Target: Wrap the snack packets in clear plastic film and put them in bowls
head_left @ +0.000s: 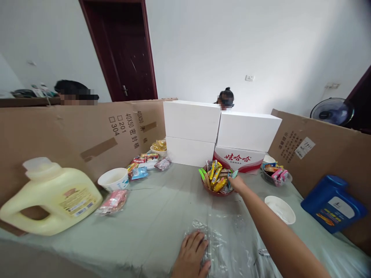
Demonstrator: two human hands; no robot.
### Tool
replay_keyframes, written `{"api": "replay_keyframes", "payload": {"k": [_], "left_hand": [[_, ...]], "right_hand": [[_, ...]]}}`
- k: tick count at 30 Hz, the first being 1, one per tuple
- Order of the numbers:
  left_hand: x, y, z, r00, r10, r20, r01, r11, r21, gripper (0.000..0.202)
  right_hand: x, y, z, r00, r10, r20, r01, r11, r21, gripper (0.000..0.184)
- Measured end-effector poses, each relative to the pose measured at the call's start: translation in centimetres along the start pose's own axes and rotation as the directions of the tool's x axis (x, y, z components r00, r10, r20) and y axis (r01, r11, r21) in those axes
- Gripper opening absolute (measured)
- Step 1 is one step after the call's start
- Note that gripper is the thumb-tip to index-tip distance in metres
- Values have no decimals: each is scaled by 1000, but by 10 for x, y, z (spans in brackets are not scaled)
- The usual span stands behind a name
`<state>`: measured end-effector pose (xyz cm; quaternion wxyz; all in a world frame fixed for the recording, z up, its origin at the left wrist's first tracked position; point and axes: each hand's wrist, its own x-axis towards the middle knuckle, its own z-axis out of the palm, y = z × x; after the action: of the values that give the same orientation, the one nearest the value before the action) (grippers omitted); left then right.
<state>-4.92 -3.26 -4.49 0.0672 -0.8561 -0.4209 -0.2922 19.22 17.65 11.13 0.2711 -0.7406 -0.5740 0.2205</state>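
Observation:
My right hand (238, 183) reaches far across the table to a red bowl (215, 192) heaped with wrapped snacks, and its fingers pinch a small teal packet (232, 174) at the bowl's right edge. Near the front edge, my left hand (191, 255) lies flat with fingers spread on a crumpled sheet of clear plastic film (223, 239) that covers the grey-green tablecloth.
A pale yellow jug (49, 197) lies at left, a blue jug (333, 202) at right. White bowls (113, 179) (279, 209), loose snack packets (113, 200) and another snack bowl (276, 172) surround the middle. White boxes (191, 131) and cardboard walls (72, 131) fence the table; two people sit behind.

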Motion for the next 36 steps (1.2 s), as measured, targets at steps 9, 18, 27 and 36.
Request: {"api": "replay_keyframes", "payload": {"k": [9, 18, 27, 36], "left_hand": [[-3, 5, -2, 991, -80, 110, 83, 996, -20, 49], [61, 7, -29, 905, -340, 255, 361, 932, -38, 40], [81, -23, -56, 924, -259, 281, 298, 948, -108, 28], [33, -2, -73, 852, 105, 512, 114, 919, -378, 30]], "right_hand": [[-23, 10, -23, 995, 64, -76, -70, 995, -66, 54], [-185, 15, -5, 610, -724, 322, 767, 642, -11, 23], [-212, 65, 27, 748, -431, 505, 597, 770, -227, 44], [-208, 94, 17, 648, -435, 625, 656, 735, -169, 80]]}}
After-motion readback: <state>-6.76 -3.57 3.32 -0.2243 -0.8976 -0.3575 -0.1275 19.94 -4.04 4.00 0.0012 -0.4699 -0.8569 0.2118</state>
